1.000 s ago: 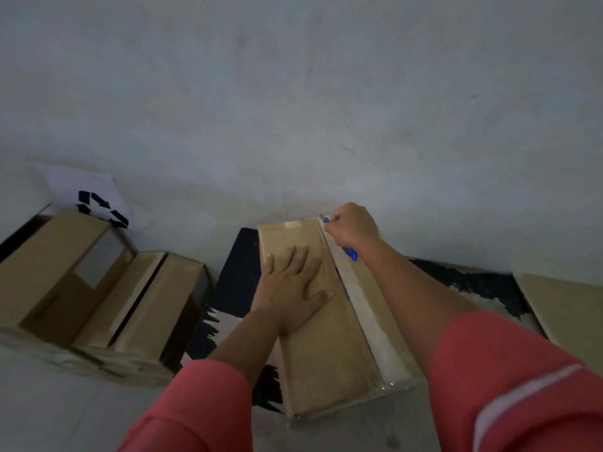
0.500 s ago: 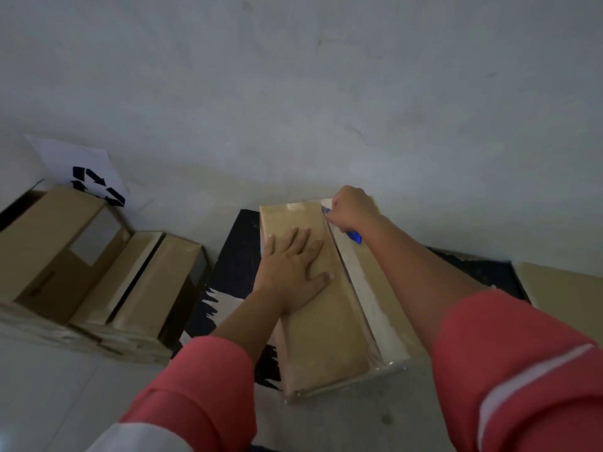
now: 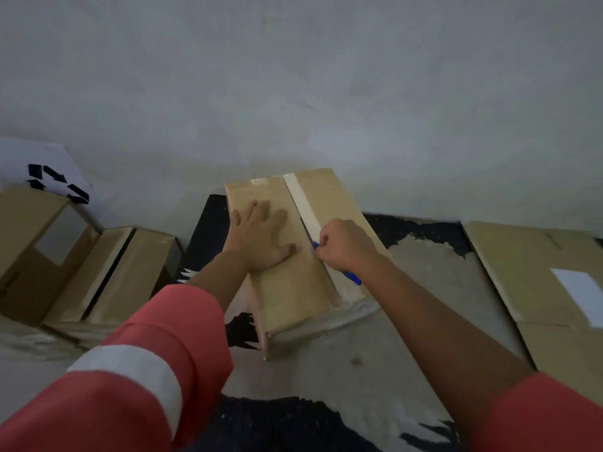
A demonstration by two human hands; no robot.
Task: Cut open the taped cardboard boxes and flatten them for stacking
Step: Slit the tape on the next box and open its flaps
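A long brown cardboard box (image 3: 293,288) lies on the floor in front of me, with a pale tape strip (image 3: 305,203) running down its top seam. My left hand (image 3: 257,236) presses flat on the box's left flap, fingers spread. My right hand (image 3: 346,244) is closed around a blue cutter (image 3: 354,278), held at the seam about halfway along the box. The blade tip is hidden by my fist. Behind the cutter the seam shows as a dark slit.
Several closed cardboard boxes (image 3: 65,256) sit at the left against the wall, below a white sheet with a recycling symbol (image 3: 55,184). Flattened cardboard (image 3: 538,275) with a white label lies at the right. The grey wall stands close behind the box.
My right hand has drawn the blue cutter along the tape seam from the box's far end toward me, to about the middle. My left hand stays pressed on the left flap.
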